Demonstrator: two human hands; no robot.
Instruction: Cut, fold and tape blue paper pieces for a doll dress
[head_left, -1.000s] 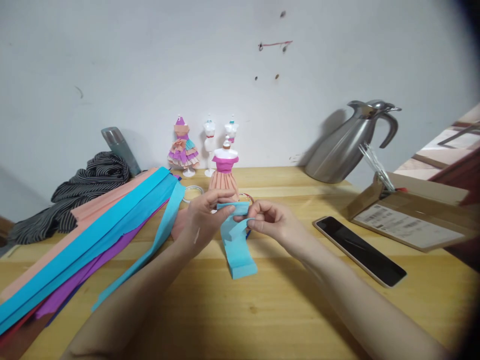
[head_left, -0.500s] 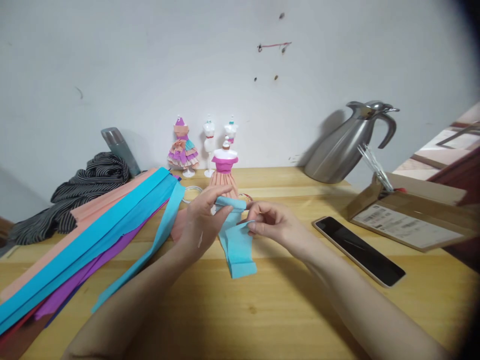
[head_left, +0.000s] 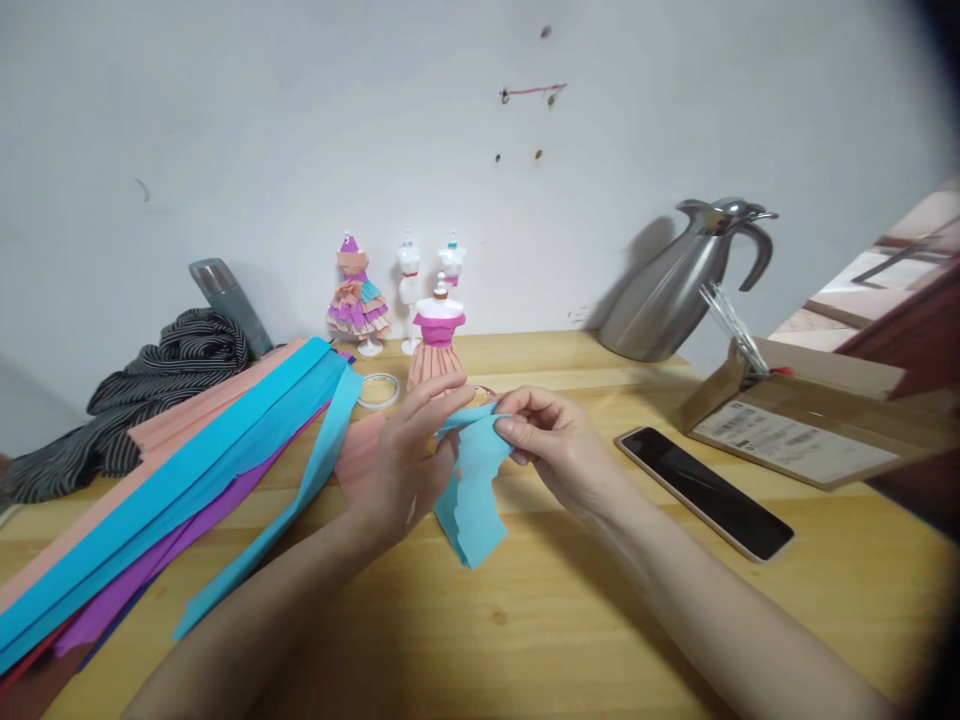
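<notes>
A light blue crepe paper strip (head_left: 480,480) hangs between my hands over the wooden table, folded at its top edge, its loose end pointing down. My left hand (head_left: 424,450) is closed on the fold's left side; the thumb is partly hidden behind the paper. Thumb and fingertips of my right hand (head_left: 551,435) pinch the upper right corner. Just behind them stands a small mannequin (head_left: 439,325) with a magenta top and a pleated peach skirt. A roll of tape (head_left: 379,391) lies left of it, beside a peach paper piece (head_left: 361,460).
Long crepe paper strips (head_left: 187,470) and a striped cloth (head_left: 169,385) cover the left side. More mannequins, one in a ruffled dress (head_left: 358,300), stand by the wall. To the right are a phone (head_left: 705,490), a cardboard box (head_left: 802,430) and a steel jug (head_left: 664,290).
The right hand has brought its pinched part of the blue paper up to the fold. The hanging end has swung and now shows a ragged edge. The view has shifted slightly.
</notes>
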